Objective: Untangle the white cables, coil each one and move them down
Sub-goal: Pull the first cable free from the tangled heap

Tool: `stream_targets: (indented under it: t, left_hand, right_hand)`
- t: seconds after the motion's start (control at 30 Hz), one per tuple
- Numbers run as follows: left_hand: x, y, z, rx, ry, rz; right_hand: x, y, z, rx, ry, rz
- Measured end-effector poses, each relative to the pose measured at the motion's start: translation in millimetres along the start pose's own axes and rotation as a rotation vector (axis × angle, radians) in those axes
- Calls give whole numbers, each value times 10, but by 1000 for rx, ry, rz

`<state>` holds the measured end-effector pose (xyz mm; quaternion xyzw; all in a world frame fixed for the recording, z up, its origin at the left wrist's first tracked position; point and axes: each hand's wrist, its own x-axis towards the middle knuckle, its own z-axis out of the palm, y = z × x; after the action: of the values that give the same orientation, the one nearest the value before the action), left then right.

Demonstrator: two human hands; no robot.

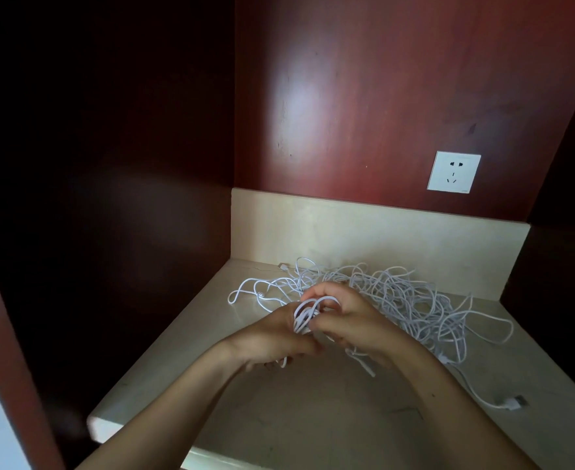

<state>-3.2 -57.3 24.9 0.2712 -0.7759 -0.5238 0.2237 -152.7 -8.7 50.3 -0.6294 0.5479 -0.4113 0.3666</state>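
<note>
White cables [398, 300] lie heaped on bench [313, 418], left grip [272, 337] and right grip [353, 327] both closed round a small coil [308, 315] just in front; risk: its tail likely runs into the heap, so tugging tightens knots.

Cable tangle [404, 300] lies on the desk [313, 418], back right. Left hand [272, 337] and right hand [353, 323] meet just in front of it, holding a coil [304, 315] between them. Socket [453, 172] sits on the wall behind, to the right; one plug [515, 401] lies front right on the desk.
</note>
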Motion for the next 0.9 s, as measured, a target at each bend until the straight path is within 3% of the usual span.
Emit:
stream_targets:
  t: [0.17,0.4,0.67,0.77,0.9]
  left_hand:
    - [-18,-18,-28,43,2,-56]
    - [-72,-27,-40,57,-6,-59]
    - [-127,11,-58,24,-88,-77]
    - [-147,5,-27,-7,-87,-100]
    - [-115,17,20,28,-84,-180]
  right_hand:
    - [-18,-42,10,-30,-48,4]
    - [-72,-22,-12,308,-202,48]
    - [35,3,-20,565,-91,154]
    - [30,-18,-32,510,-122,168]
    - [-80,-131,44,250,-49,79]
